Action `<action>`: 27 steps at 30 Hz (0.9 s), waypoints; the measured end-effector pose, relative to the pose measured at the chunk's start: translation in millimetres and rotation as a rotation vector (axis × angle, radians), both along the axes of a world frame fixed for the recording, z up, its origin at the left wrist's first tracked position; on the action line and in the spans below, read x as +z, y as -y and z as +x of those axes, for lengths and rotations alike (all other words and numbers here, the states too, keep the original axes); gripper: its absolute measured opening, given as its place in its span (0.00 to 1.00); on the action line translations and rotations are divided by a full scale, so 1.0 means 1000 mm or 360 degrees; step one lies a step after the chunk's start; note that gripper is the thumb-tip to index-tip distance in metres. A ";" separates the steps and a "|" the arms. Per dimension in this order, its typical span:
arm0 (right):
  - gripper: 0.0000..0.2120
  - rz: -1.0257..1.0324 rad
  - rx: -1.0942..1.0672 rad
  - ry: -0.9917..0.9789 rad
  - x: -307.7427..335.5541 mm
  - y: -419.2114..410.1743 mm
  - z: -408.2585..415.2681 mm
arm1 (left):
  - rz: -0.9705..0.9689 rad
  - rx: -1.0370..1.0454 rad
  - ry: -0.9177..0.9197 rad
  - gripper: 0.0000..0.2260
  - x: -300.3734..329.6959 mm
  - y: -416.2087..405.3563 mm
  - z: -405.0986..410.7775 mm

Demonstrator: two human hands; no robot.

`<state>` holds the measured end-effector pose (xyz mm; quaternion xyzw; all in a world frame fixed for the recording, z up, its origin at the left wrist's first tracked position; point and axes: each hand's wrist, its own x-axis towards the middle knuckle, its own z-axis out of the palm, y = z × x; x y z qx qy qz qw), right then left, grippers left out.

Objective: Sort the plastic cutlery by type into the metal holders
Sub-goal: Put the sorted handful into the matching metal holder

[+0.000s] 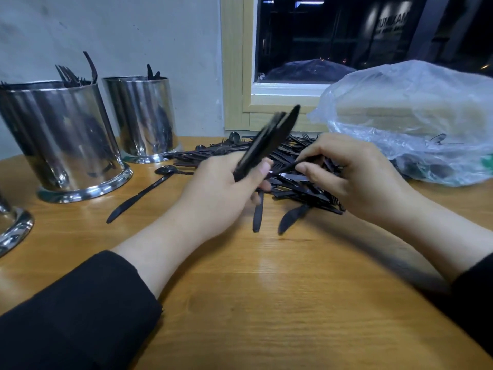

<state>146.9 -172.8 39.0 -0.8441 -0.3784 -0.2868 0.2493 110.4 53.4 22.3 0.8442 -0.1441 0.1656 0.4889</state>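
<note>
A heap of black plastic cutlery point(301, 182) lies on the wooden table point(266, 303) in front of the window. My left hand point(221, 193) grips a bundle of black knives point(269, 140), blades pointing up and to the right. My right hand point(352, 177) pinches one black piece point(293, 166) at the top of the heap. Two metal holders stand at the left: the big one point(61, 140) holds forks, the smaller one point(144, 116) shows a few black tips. A third holder point(13, 228) is cut off by the left edge.
A loose knife point(138, 196) and a spoon point(168, 170) lie between the holders and my left hand. Two more knives point(290, 220) lie at the heap's near edge. A clear plastic bag point(416, 116) sits at the right by the window frame point(234, 76).
</note>
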 end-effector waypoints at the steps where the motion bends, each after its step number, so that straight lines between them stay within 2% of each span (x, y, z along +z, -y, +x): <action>1: 0.05 0.0082 0.0001 -0.0067 0.000 -0.001 -0.002 | 0.0061 -0.0063 -0.0029 0.06 -0.001 0.003 -0.001; 3: 0.10 0.0261 -0.0045 -0.0250 -0.001 -0.001 -0.002 | 0.0091 0.0023 0.0015 0.07 -0.004 0.006 0.000; 5: 0.12 0.0206 -0.0114 -0.0364 -0.002 0.004 0.003 | -0.0064 0.0136 0.0081 0.12 -0.006 0.003 0.004; 7: 0.10 -0.0128 -0.0115 -0.0415 -0.003 0.010 0.007 | -0.0271 0.0207 0.0140 0.13 -0.005 0.001 0.006; 9: 0.12 -0.0540 -0.0048 -0.0475 -0.005 0.011 0.008 | -0.0327 0.0223 0.0168 0.08 -0.004 0.001 0.005; 11: 0.14 -0.0828 -0.0037 -0.0493 -0.009 0.010 0.009 | -0.0324 0.0134 0.0017 0.07 -0.006 0.002 0.005; 13: 0.15 -0.0927 -0.0074 -0.0495 -0.013 0.008 0.009 | -0.0285 0.0030 -0.0178 0.07 -0.010 0.003 0.006; 15: 0.14 -0.0930 -0.0078 -0.0491 -0.015 0.006 0.009 | -0.0232 0.0004 -0.0271 0.09 -0.013 0.002 0.007; 23: 0.03 -0.0666 0.0148 -0.0552 -0.016 0.002 0.006 | -0.0547 0.0042 -0.0374 0.15 -0.012 0.000 0.008; 27: 0.01 -0.0298 0.0253 -0.0409 -0.008 -0.002 -0.001 | -0.0542 0.0045 -0.0293 0.17 -0.008 0.001 0.005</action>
